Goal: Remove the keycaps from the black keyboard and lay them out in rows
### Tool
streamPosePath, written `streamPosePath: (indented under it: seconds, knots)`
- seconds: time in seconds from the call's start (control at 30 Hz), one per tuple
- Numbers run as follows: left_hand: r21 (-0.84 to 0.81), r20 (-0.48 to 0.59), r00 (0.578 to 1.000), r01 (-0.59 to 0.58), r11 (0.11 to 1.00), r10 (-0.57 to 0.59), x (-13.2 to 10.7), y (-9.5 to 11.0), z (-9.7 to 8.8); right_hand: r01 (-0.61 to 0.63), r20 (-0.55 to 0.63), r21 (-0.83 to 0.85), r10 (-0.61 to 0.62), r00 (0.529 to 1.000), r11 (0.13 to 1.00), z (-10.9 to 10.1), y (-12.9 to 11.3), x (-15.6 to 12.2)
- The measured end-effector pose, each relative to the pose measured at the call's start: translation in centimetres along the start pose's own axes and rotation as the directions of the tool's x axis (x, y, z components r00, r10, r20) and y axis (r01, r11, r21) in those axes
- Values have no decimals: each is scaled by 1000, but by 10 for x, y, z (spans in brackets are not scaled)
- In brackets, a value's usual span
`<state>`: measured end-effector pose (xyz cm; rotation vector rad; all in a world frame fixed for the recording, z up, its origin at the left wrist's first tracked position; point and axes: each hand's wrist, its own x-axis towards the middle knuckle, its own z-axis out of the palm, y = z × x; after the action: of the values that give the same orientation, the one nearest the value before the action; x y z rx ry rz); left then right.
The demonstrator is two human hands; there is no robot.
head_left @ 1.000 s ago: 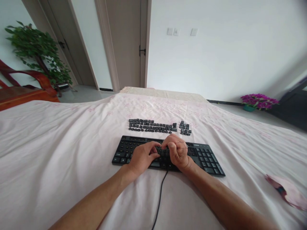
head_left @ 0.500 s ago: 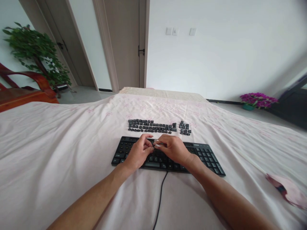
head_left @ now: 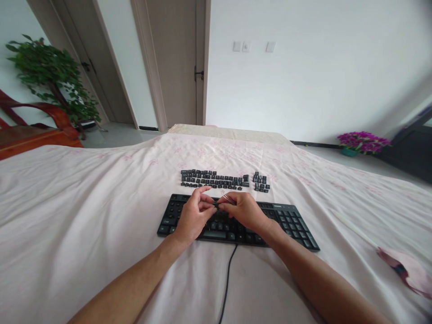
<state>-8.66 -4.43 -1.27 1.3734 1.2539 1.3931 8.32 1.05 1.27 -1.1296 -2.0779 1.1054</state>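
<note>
A black keyboard (head_left: pixel 214 234) lies across the cloth, many of its keycaps off in the upper left and middle. My left hand (head_left: pixel 195 209) is closed in a pinch over its middle, on a small dark piece that looks like a keycap (head_left: pixel 216 204). My right hand (head_left: pixel 245 209) meets it there, thumb and forefinger pressed together at the same piece. A thin wire keycap puller (head_left: pixel 225 195) sticks up out of my right hand's fingers. Beyond the keyboard, loose keycaps (head_left: pixel 221 183) lie in rows, with a smaller group of keycaps (head_left: pixel 260 180) to their right.
A pale floral cloth (head_left: pixel 111 202) covers the surface under everything. The keyboard's cable (head_left: pixel 228 274) runs toward me. On the right lies a pink cloth item (head_left: pixel 405 270). A wooden chair (head_left: pixel 43 121) and a plant (head_left: pixel 50 72) stand at left, purple flowers (head_left: pixel 364 140) at far right.
The wire puller has swung from lying between the fingertips to pointing up and away in my right hand. My fingertips have come together on the small dark piece.
</note>
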Motion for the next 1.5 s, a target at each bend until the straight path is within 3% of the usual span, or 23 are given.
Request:
streamPosePath:
  seconds: [0.2, 0.37, 0.7, 0.83, 0.93, 1.0, 1.07, 1.17, 1.23, 1.33, 1.43, 1.5]
  knots:
    - [-69, -16, 997, -75, 995, 74, -1, 8, 3, -149, 116, 395, 111, 987, 906, -9, -2, 6]
    - [95, -29, 993, -115, 989, 119, -2, 5, 3, -299, 184, 634, 236, 954, 714, -23, 5, 12]
    - [337, 29, 981, -190, 922, 191, -4, 1, 4, -345, 283, 847, 206, 937, 405, -36, 25, 18]
    - [371, 68, 974, -225, 901, 216, -5, 0, 5, -357, 308, 868, 189, 932, 345, -41, 34, 19]
    - [383, 95, 970, -242, 891, 222, -5, -1, 6, -356, 307, 858, 185, 934, 371, -42, 35, 19]
    - [397, 110, 969, -247, 884, 221, -5, 0, 6, -346, 279, 828, 210, 937, 441, -41, 30, 18]
    - [419, 131, 967, -255, 872, 220, -6, 2, 7, -303, 199, 748, 237, 951, 591, -35, 22, 17]
    - [462, 167, 961, -272, 844, 218, -7, 4, 8, -166, 59, 448, 156, 986, 879, -21, 10, 12]
    - [489, 184, 960, -276, 827, 211, -8, 5, 8, -79, 17, 238, 77, 997, 968, -14, 5, 11]
    - [514, 206, 958, -281, 811, 202, -8, 4, 9, -19, -48, 93, 23, 999, 996, -15, 5, 12]
    - [522, 231, 951, -300, 799, 205, -9, 3, 9, -10, -99, -28, 8, 995, 1000, -29, 8, 25]
    - [527, 247, 945, -316, 789, 214, -10, 2, 9, -14, -143, -194, -14, 990, 981, -39, 11, 40]
